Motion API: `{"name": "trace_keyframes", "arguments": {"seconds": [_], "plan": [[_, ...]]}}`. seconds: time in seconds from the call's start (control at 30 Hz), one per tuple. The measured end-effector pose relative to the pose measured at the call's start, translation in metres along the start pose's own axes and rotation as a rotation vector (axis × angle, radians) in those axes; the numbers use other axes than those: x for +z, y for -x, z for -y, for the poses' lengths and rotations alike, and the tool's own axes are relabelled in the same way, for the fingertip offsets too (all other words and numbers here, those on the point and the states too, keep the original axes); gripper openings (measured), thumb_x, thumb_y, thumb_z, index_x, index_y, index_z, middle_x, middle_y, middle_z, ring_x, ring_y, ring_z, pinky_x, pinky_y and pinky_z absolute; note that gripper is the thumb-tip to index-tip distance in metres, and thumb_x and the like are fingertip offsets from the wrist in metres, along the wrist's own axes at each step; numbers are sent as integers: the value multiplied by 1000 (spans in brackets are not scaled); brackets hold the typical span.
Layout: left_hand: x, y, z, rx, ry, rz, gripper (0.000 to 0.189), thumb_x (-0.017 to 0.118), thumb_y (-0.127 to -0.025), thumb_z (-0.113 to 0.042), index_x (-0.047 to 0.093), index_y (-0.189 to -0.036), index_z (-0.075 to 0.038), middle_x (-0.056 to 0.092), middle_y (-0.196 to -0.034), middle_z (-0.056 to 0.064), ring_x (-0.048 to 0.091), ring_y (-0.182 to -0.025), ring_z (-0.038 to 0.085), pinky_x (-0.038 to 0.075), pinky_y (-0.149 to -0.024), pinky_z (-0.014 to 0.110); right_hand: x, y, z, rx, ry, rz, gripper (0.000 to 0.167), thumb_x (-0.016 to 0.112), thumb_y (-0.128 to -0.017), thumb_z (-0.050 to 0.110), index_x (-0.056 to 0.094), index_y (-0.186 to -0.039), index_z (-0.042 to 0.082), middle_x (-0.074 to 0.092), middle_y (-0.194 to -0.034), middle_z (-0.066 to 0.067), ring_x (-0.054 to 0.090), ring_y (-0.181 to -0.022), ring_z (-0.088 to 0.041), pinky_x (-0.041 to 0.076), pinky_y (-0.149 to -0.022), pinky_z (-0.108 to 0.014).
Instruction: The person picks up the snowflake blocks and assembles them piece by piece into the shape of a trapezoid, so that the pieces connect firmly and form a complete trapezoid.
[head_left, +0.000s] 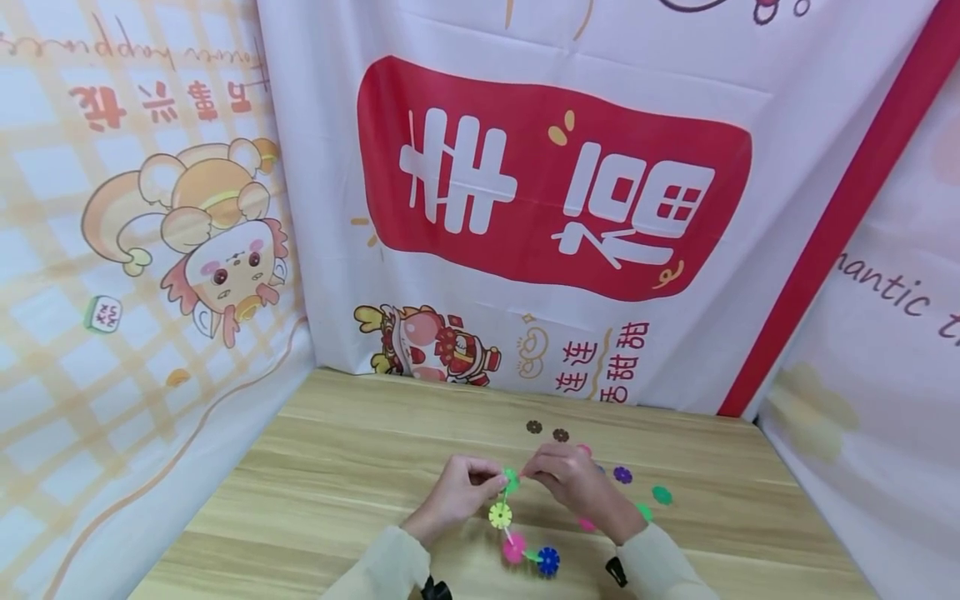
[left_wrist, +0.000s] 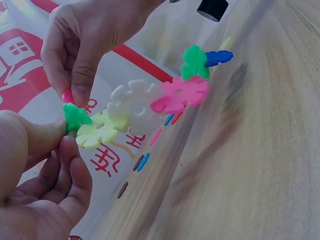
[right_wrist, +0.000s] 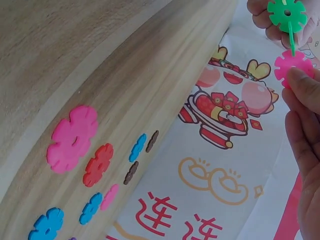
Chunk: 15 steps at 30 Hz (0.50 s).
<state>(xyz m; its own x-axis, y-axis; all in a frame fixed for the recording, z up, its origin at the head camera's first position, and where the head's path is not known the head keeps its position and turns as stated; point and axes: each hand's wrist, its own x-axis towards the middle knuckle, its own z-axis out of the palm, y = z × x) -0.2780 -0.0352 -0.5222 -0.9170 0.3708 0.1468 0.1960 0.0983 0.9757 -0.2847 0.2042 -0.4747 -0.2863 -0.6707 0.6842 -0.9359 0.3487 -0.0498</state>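
My left hand [head_left: 459, 493] pinches a green notched flower disc [left_wrist: 76, 117] at the upper end of a linked chain. From it hang a yellow disc [head_left: 500, 516], a white disc [left_wrist: 131, 100], a pink disc [head_left: 514, 549], a small green disc [left_wrist: 194, 62] and a blue disc [head_left: 548, 562]. Between thumb and fingers, my right hand [head_left: 579, 485] pinches another pink disc [right_wrist: 286, 64], its edge right at the green disc. Most of that pink disc is covered by fingers in the left wrist view.
Loose discs lie on the wooden table [head_left: 337, 467] around and beyond my right hand: brown [head_left: 561, 435], purple [head_left: 622, 475], green [head_left: 662, 495], red [right_wrist: 98, 165] and blue [right_wrist: 46, 225]. Printed cloths [head_left: 322, 208] hang at the table's back and sides.
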Motion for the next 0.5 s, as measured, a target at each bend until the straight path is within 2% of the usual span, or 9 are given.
{"name": "trace_keyframes", "arguments": {"seconds": [0.2, 0.3, 0.4, 0.5], "plan": [[0, 2, 0, 22, 7, 24, 15, 74, -99, -11, 80, -106, 1, 80, -100, 18, 69, -78, 7, 60, -71, 18, -1, 0, 2, -22, -4, 9, 14, 84, -83, -3, 79, -91, 8, 78, -88, -2, 74, -81, -8, 56, -80, -7], [0, 2, -1, 23, -7, 38, 15, 74, -99, -12, 80, -106, 0, 80, -100, 17, 69, -77, 7, 60, -70, 17, -1, 0, 4, -23, 6, 30, 18, 86, -81, -3, 79, -91, 11, 78, -88, 1, 73, -81, -7, 56, -80, -7], [0, 1, -3, 8, -40, 58, 14, 75, -98, -14, 81, -105, -3, 80, -99, 14, 68, -79, 10, 59, -70, 18, -3, -1, 6, -12, 0, 52, 23, 87, -77, -6, 79, -90, 12, 77, -88, 1, 73, -81, -6, 56, -80, -7], [-4, -1, -1, -11, -82, 118, 12, 75, -99, -21, 80, -103, -11, 78, -97, 7, 68, -82, 13, 59, -73, 21, -7, -4, 6, 35, -18, 117, 22, 87, -79, -5, 79, -91, 12, 78, -90, 2, 73, -83, -6, 56, -82, -8]]}}
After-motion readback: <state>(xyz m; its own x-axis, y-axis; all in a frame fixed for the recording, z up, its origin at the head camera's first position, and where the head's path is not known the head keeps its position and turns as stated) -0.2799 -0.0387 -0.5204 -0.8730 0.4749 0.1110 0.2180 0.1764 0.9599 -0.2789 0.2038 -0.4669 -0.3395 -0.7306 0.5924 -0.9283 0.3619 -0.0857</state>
